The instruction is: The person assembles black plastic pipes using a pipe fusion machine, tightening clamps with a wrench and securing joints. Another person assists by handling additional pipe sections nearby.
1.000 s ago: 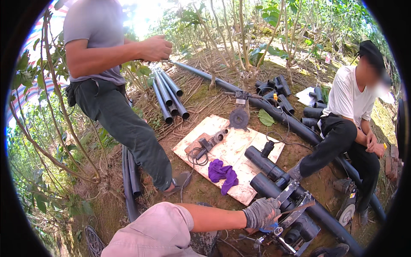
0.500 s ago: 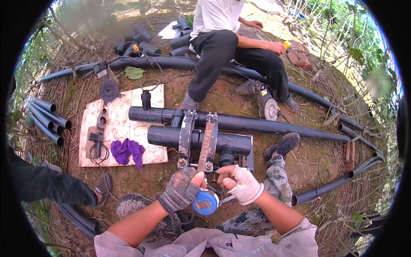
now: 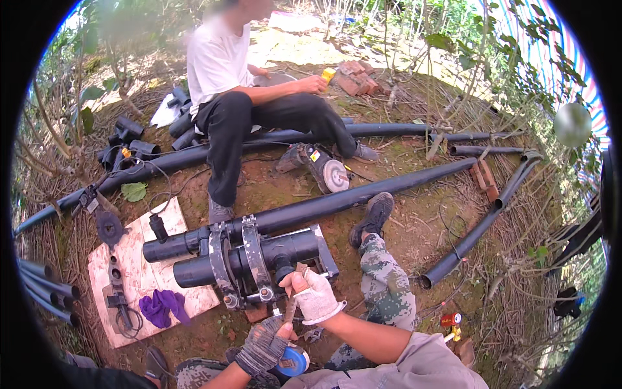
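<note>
My left hand (image 3: 265, 347), in a grey fingerless glove, is closed round what looks like a tape measure (image 3: 293, 362) with a blue round case. Its worn brown blade (image 3: 291, 310) rises past my left thumb. My right hand (image 3: 315, 298), in a dirty white fingerless glove, pinches the blade's upper part, just beside the fitting. Beyond my hands, a thick black pipe assembly (image 3: 194, 273) sits in two metal clamps (image 3: 256, 259) with bolts at the near ends. A longer black pipe (image 3: 363, 194) runs through the clamps' far side. A short branch fitting (image 3: 280, 264) points toward my right hand.
A person (image 3: 220, 58) in a white shirt sits beyond the pipes, holding something yellow. An angle grinder (image 3: 321, 166) lies before them. A pale board (image 3: 207, 295) at left carries a purple cloth (image 3: 162, 308) and a tool. Bricks (image 3: 483, 179) prop pipes; a red can (image 3: 451, 319) stands right.
My view has turned right, so the scene sits farther left and tilted. The blade no longer lies across the clamped pipes. My right hand has come up to pinch it.
</note>
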Demonstrator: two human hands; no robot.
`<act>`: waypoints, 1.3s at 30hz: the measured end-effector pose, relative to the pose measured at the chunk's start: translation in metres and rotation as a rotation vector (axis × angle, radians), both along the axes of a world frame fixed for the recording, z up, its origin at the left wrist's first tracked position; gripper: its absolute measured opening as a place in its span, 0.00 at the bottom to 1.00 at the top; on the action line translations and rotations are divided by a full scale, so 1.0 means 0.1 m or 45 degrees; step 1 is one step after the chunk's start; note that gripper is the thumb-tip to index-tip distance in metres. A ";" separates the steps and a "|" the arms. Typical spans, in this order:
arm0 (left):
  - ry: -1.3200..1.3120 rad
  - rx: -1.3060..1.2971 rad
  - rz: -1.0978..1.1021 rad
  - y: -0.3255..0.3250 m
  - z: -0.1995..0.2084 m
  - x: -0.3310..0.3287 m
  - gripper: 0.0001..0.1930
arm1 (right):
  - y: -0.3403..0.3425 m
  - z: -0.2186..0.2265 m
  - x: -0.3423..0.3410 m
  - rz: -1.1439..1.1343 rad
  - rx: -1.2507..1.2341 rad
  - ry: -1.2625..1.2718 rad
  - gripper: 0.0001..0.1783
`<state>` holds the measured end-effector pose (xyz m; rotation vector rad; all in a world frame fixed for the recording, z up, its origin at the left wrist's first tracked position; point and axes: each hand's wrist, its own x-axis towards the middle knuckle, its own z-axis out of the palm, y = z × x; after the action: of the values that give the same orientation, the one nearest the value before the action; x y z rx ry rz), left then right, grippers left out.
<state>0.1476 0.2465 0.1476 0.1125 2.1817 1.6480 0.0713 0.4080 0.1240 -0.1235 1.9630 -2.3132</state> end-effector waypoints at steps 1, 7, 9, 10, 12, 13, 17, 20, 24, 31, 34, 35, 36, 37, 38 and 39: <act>0.073 -0.034 0.001 0.01 -0.05 0.02 0.24 | 0.00 0.00 -0.02 -0.030 -0.075 -0.021 0.25; 0.197 0.000 0.005 0.21 -0.06 0.14 0.20 | 0.14 0.04 0.07 -0.189 -0.229 -0.250 0.26; 0.290 -0.046 -0.043 0.26 0.03 0.19 0.19 | 0.14 0.14 0.11 -0.288 -0.207 -0.146 0.26; 0.367 -0.069 -0.089 0.27 0.05 0.20 0.19 | 0.15 0.17 0.11 -0.281 -0.241 -0.134 0.26; 0.690 -0.128 -0.089 0.32 0.06 0.29 0.19 | 0.12 0.25 0.18 -0.284 -0.248 -0.082 0.24; 0.313 0.005 -0.048 0.32 0.13 0.34 0.21 | 0.10 0.32 0.23 -0.294 -0.257 -0.060 0.24; 0.225 0.066 -0.027 0.35 0.10 0.49 0.26 | 0.04 0.30 0.36 -0.271 -0.522 -0.155 0.23; 0.194 0.006 -0.172 0.35 0.04 0.55 0.24 | 0.08 0.29 0.51 -0.296 -0.556 -0.145 0.23; 0.212 0.034 -0.142 0.40 -0.02 0.68 0.23 | 0.10 0.33 0.64 -0.320 -0.587 -0.084 0.23; 0.424 -0.015 -0.170 0.76 0.38 0.97 0.28 | 0.41 0.61 0.96 -0.377 -0.451 0.093 0.22; 0.633 -0.126 -0.263 0.75 0.47 0.89 0.27 | 0.47 0.80 1.07 -0.216 -0.385 0.090 0.20; 0.589 0.065 -0.118 0.65 0.47 0.79 0.25 | 0.40 0.99 1.01 -0.111 -0.359 0.088 0.19; 0.502 0.284 -0.017 0.68 0.34 0.68 0.22 | 0.44 1.10 0.98 -0.058 -0.315 0.054 0.18; 0.416 0.500 0.090 0.65 0.20 0.55 0.20 | 0.47 1.24 0.96 -0.022 -0.197 0.117 0.18; 0.439 0.554 0.073 0.63 0.19 0.47 0.19 | 0.51 1.38 0.95 0.005 -0.071 0.166 0.17; 0.399 0.550 0.238 0.71 0.36 0.56 0.22 | 0.52 1.47 0.90 0.055 0.037 0.203 0.17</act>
<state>0.2034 0.3178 0.1835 0.3139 2.0576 2.3277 0.1608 0.4599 0.2705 -0.3552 2.0431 -2.3120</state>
